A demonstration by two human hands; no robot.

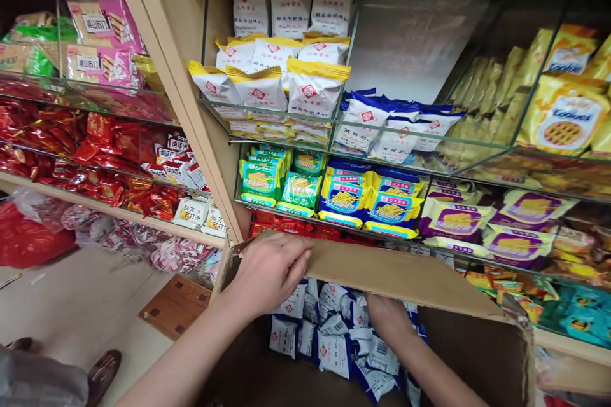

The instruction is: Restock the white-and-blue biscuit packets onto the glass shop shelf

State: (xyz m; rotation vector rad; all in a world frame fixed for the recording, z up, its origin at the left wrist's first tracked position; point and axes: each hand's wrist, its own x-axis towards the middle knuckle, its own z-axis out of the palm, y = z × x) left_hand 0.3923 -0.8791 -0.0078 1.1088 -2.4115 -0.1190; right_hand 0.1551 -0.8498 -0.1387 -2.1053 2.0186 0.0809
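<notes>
A cardboard box (377,264) stands open below the shelves, with several small white and blue snack packets (334,350) lying in it. My left hand (274,270) is closed over the upper edge of the box's far flap. Inside the box, my right hand (387,315) reaches in among the packets under that flap. Its fingers are hidden, so what they hold does not show. On the glass shelf above, similar white packets with blue edges (396,127) sit in a compartment.
White and yellow packets (310,92) fill the compartment at upper left, with yellow cookie packets (566,121) at right. Green packets (260,181) sit lower down. A wooden post (176,89) divides the shelving. A person's foot (102,375) and a brown board (176,305) are on the floor.
</notes>
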